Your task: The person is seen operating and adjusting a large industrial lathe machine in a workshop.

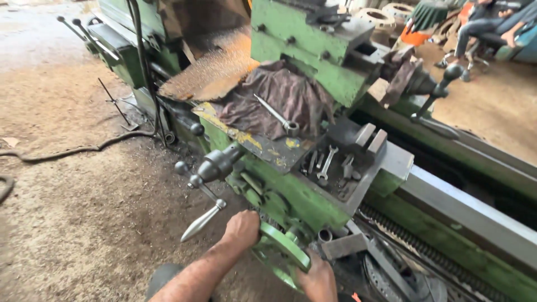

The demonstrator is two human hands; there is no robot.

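Low in the frame, both hands grip the green handwheel [282, 258] on the lathe carriage [313, 196]: the left hand [241, 228] is closed over its upper-left rim, the right hand [318, 278] closed on its lower-right rim. The wheel lies between them, tilted edge-on, its rim running upper left to lower right; a chrome lever handle [202, 221] hangs just left

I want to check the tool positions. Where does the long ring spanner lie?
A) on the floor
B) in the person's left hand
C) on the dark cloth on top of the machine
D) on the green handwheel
C: the ring spanner lies across the dark cloth on the machine, while both hands, left and right, grip the handwheel.
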